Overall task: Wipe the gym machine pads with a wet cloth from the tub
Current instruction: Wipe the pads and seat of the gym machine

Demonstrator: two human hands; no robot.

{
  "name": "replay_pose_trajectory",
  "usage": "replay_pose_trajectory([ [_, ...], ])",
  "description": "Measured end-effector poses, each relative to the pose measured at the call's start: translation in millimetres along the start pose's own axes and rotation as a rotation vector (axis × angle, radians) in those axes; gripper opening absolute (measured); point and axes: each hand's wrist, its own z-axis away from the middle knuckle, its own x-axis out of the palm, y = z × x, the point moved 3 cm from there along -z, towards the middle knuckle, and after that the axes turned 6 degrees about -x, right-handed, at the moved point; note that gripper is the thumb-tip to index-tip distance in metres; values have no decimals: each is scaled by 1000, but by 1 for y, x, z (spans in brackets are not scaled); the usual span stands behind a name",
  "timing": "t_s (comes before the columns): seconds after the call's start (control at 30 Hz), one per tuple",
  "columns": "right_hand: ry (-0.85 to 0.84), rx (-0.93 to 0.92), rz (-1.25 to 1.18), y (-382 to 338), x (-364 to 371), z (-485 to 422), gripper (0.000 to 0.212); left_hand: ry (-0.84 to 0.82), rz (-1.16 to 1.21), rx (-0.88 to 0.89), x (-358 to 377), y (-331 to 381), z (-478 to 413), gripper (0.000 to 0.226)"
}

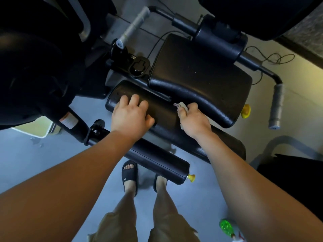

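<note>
A black roller pad [160, 109] lies across the middle of the machine, in front of a wide black seat pad [201, 75]. My left hand [130, 115] rests on the roller pad's left part, fingers curled over its top. My right hand [194, 117] grips a small pale cloth [181, 106] and presses it at the gap between the roller pad and the seat pad. A second black roller pad [157, 159] sits lower, under my forearms. Only a corner of the pale tub [37, 129] shows at the left, under the machine's frame.
Grey-wrapped handles [134, 25] [277, 105] stick out on both sides of the seat. Yellow adjustment knobs [245, 110] [191, 178] sit at the pad ends. A green spray bottle [227, 227] lies on the floor at the lower right. Loose cable [272, 57] lies by the wall.
</note>
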Motion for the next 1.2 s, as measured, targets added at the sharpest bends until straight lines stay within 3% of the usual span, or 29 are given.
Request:
replay_pose_trajectory([
  [0.07,10,-24,0,-2,0,-4,48,-3,8,-9,1,0,-2,36],
  [0.2,3,77,196,-2,-2,-2,74,-15,53,-7,1,-5,-6,34],
  [0.4,-30,-88,49,-27,-2,-14,42,17,201,-14,-4,-13,-2,21],
  [0.57,-107,-183,24,-65,-2,-27,45,45,381,-172,-16,-34,-4,13],
  [0.73,-92,-287,19,-96,6,-38,38,-111,377,-414,-15,-60,-9,72],
  [0.8,-74,-326,33,-105,8,-38,40,-191,379,-424,-13,-66,-11,83],
  [1.07,-81,-521,128,-114,9,-27,34,-259,636,-488,-10,-85,-17,74],
  [1.2,-144,-652,201,-133,12,-17,51,-230,689,-510,-8,-87,-19,67],
])
